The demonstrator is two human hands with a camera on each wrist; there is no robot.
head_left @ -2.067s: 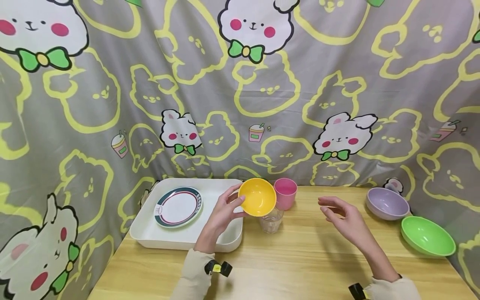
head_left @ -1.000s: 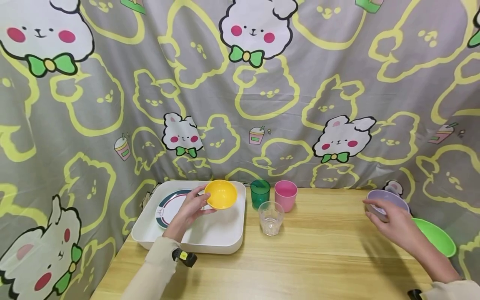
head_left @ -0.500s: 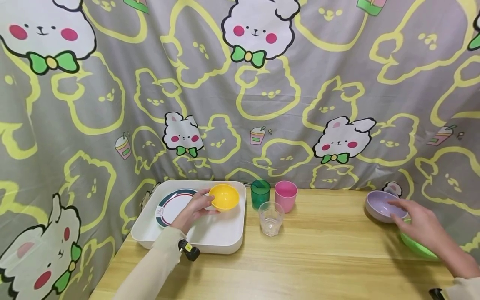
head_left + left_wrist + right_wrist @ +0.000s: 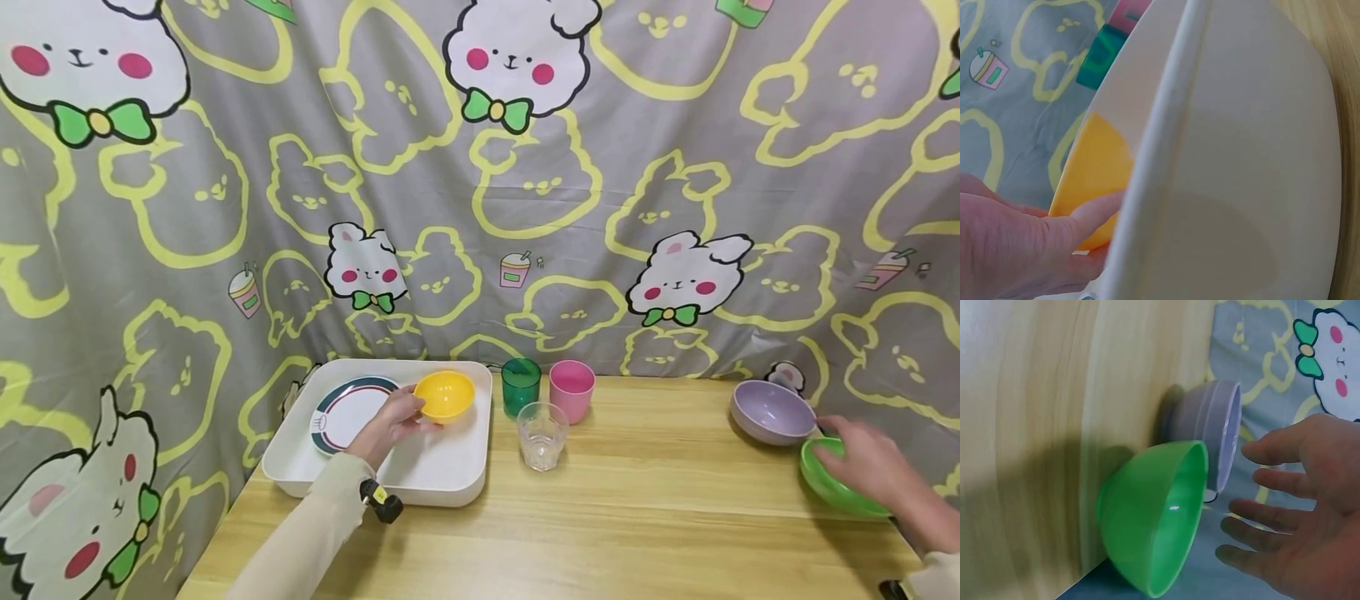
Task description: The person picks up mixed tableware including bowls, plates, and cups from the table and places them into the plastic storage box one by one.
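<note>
My left hand (image 4: 392, 422) pinches the side of a small yellow bowl (image 4: 448, 395) over the right half of a white tray (image 4: 457, 492). In the left wrist view the tray's wall hides part of this yellow bowl (image 4: 1094, 169), with the thumb on its outside. My right hand (image 4: 870, 462) is over the green bowl (image 4: 840, 492) at the table's right end. The right wrist view shows the right hand (image 4: 1310, 512) with fingers spread, apart from the green bowl (image 4: 1147, 512) and the purple bowl (image 4: 1207, 419).
A plate (image 4: 348, 412) with a dark green rim lies in the tray's left part. To the tray's right stand a green cup (image 4: 521, 388), a pink cup (image 4: 572, 393) and a clear glass (image 4: 542, 437). A patterned curtain (image 4: 420, 192) hangs behind the table.
My left hand has carried the yellow bowl left from near the cups and lowered it over the tray. The right hand has moved right, past the purple bowl, to above the green bowl.
</note>
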